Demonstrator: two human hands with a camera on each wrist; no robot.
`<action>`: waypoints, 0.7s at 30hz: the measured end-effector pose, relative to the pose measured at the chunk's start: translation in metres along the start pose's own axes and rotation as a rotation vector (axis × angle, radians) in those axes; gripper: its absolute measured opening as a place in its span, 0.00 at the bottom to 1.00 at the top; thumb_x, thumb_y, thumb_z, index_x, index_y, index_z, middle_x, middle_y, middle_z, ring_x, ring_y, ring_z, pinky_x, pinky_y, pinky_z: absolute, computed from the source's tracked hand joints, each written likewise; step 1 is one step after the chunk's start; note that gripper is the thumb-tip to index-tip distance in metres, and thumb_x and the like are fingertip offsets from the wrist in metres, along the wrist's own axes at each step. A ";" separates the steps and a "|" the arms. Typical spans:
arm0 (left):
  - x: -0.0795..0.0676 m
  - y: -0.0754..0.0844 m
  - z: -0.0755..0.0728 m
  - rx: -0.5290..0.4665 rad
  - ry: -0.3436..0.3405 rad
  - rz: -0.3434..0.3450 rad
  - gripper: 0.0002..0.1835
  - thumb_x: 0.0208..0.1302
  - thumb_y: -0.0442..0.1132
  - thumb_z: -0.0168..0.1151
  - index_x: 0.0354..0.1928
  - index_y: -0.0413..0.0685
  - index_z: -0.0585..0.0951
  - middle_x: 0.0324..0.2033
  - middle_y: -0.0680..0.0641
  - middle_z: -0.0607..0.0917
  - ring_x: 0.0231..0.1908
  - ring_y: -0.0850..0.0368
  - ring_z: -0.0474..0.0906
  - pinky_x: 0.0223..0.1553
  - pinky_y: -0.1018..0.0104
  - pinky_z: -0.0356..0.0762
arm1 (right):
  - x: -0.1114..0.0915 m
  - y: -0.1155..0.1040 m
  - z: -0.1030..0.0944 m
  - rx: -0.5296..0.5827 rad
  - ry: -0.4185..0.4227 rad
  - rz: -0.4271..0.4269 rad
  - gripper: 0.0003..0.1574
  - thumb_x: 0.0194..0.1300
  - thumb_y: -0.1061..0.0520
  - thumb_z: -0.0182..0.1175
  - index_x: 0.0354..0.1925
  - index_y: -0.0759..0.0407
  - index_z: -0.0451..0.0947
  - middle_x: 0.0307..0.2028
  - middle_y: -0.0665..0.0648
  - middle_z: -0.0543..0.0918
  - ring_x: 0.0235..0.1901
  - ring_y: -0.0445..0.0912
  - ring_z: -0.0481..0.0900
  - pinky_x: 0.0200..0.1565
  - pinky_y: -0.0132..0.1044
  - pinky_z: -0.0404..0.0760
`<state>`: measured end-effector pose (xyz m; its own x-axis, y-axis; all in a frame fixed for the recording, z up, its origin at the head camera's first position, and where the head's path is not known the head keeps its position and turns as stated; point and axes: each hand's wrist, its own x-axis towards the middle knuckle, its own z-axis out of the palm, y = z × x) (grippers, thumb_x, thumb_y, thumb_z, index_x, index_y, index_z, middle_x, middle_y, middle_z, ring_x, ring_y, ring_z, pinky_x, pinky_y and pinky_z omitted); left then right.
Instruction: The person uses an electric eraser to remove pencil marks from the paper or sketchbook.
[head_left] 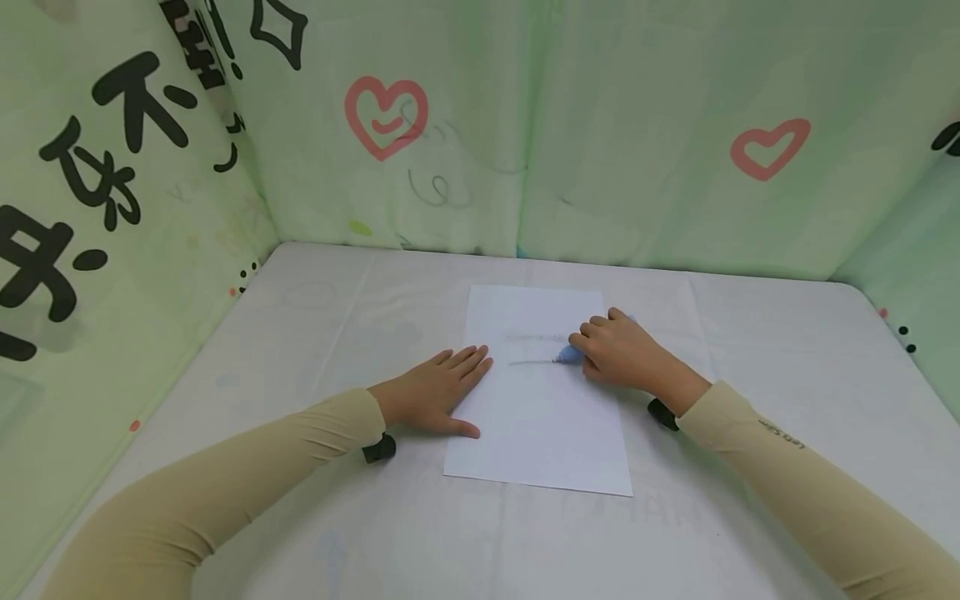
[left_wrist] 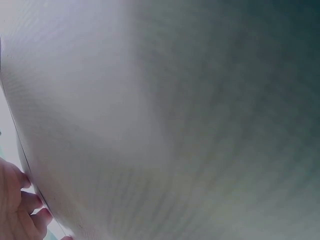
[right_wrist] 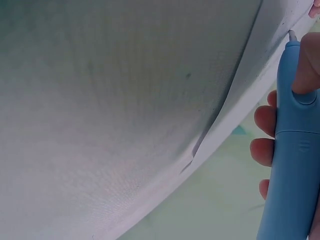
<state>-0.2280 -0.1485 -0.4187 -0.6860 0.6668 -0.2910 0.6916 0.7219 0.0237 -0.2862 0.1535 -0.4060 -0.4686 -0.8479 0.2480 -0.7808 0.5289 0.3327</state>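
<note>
A white sheet of paper (head_left: 536,437) lies on the table, with a thin grey line (head_left: 529,362) and a fainter, smudged line above it. My right hand (head_left: 626,354) grips a blue electric eraser (head_left: 571,355), its tip at the right end of the thin line. In the right wrist view the thumb presses the button of this pen-shaped eraser (right_wrist: 292,170), and the fingers wrap behind its body. Spread flat, my left hand (head_left: 435,393) rests on the paper's left edge. Only a few of its fingers (left_wrist: 32,202) show in the left wrist view.
The table (head_left: 337,325) has a white cloth with creases. Green curtains (head_left: 630,150) with hearts and black characters stand behind it and at both sides. A dark wrist camera (head_left: 380,448) sits under the left wrist, another (head_left: 663,414) under the right.
</note>
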 end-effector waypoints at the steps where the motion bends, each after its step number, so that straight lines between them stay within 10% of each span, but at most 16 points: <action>1: 0.000 0.000 0.000 -0.002 0.002 0.001 0.54 0.59 0.73 0.46 0.74 0.45 0.41 0.75 0.45 0.41 0.75 0.51 0.37 0.73 0.51 0.43 | 0.000 0.000 0.000 -0.001 0.001 0.001 0.06 0.49 0.63 0.60 0.25 0.58 0.71 0.17 0.52 0.71 0.20 0.46 0.68 0.27 0.37 0.61; 21: 0.000 -0.002 0.002 -0.008 0.013 0.007 0.55 0.59 0.73 0.45 0.74 0.45 0.40 0.75 0.45 0.40 0.75 0.50 0.37 0.73 0.51 0.43 | 0.005 -0.003 0.001 -0.017 0.007 -0.015 0.06 0.48 0.63 0.61 0.27 0.59 0.73 0.17 0.52 0.70 0.19 0.46 0.66 0.28 0.38 0.59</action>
<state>-0.2288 -0.1501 -0.4207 -0.6843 0.6741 -0.2781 0.6945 0.7187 0.0330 -0.2872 0.1474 -0.4067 -0.4540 -0.8553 0.2496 -0.7803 0.5169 0.3522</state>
